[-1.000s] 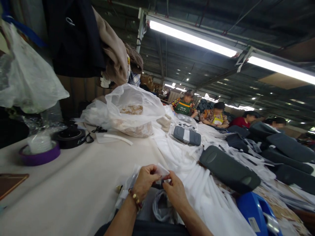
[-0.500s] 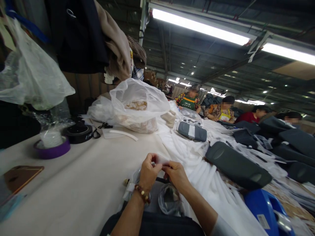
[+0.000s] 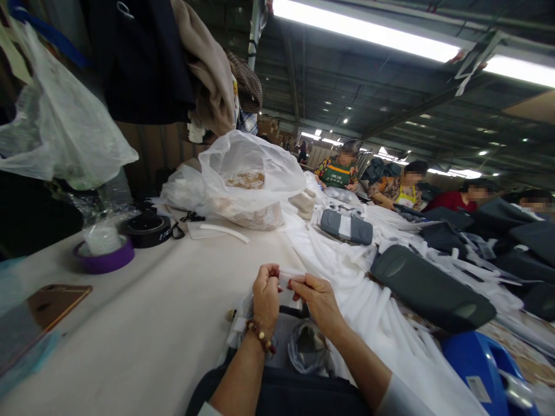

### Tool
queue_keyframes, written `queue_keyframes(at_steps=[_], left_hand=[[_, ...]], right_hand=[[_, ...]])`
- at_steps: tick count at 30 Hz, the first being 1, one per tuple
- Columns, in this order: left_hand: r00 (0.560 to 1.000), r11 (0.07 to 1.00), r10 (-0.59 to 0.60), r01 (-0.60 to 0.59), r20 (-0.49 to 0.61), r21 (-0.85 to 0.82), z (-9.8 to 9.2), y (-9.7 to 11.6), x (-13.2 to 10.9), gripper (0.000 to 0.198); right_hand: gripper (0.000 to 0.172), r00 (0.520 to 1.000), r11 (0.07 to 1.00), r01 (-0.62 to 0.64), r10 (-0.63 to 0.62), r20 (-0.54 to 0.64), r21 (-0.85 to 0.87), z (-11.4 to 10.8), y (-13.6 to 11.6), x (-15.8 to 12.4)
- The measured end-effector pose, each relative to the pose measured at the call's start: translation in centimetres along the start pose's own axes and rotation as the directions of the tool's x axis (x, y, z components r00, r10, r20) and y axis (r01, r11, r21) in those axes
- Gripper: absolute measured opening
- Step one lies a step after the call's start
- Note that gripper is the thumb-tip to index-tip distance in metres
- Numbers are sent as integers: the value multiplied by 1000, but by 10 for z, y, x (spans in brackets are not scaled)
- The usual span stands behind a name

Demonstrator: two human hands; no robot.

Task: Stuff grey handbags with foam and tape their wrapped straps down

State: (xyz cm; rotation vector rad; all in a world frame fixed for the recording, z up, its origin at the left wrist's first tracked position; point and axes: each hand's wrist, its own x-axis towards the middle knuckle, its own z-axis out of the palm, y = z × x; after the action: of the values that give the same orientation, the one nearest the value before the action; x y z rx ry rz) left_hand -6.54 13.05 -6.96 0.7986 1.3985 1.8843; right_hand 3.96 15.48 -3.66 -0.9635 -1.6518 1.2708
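Note:
My left hand point(image 3: 266, 295) and my right hand point(image 3: 318, 297) meet over the near edge of the white table point(image 3: 143, 323). Both pinch a small white strip-like piece point(image 3: 289, 275) between thumb and fingers. A bead bracelet circles my left wrist. Just below my hands lie a clear plastic bag point(image 3: 306, 346) and a dark object partly hidden by my wrists. A heap of white foam strips point(image 3: 359, 300) runs along the table to the right of my hands.
Grey padded visor-like parts point(image 3: 429, 286) lie on the strips, with a blue plastic item point(image 3: 481, 370) at the lower right. A filled white plastic bag point(image 3: 249, 179), black tape roll point(image 3: 147, 228), purple tape roll point(image 3: 104, 254) and phone point(image 3: 50, 300) sit left. Several people work at the far right.
The view has shifted, so my hands sit higher and further right in frame. They stay pinched together on the white piece, now held flatter between them.

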Motion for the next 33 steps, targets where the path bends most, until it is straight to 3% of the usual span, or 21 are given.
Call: queue_keyframes(at_steps=[5, 8, 10, 13, 16, 19, 24, 27, 30, 33], left_hand=[[1000, 999, -15, 15, 14, -30, -3, -3, 1, 23], [999, 998, -47, 48, 21, -45, -3, -5, 3, 23], [998, 997, -56, 56, 4, -47, -1, -6, 4, 22], [998, 997, -57, 56, -9, -44, 1, -8, 5, 17], [998, 998, -60, 60, 2, -33, 2, -8, 5, 17], [998, 998, -56, 56, 15, -12, 2, -9, 4, 22], [999, 999, -40, 39, 23, 37, 8, -3, 1, 25], [998, 997, -10, 6, 58, 73, 7, 14, -6, 21], [985, 985, 42, -69, 167, 159, -9, 41, -26, 18], [944, 936, 85, -185, 318, 300, -40, 59, -63, 12]], right_hand=[[17, 1000, 1000, 29, -29, 5, -7, -8, -21, -39], [13, 992, 985, 111, -102, 67, -135, -12, -23, -74], [13, 954, 923, 278, -233, 190, -267, -13, -14, -99], [15, 836, 755, 531, -393, 384, -385, -10, 12, -131], [22, 818, 632, 575, -458, 348, -520, -6, 37, -151], [22, 789, 569, 611, -498, 360, -550, -5, 48, -159], [20, 784, 619, 621, -509, 356, -481, -9, 49, -160], [19, 779, 658, 625, -494, 385, -421, -12, 45, -162], [19, 813, 728, 574, -452, 367, -375, -15, 38, -164], [19, 849, 782, 516, -412, 330, -350, -18, 34, -165]])
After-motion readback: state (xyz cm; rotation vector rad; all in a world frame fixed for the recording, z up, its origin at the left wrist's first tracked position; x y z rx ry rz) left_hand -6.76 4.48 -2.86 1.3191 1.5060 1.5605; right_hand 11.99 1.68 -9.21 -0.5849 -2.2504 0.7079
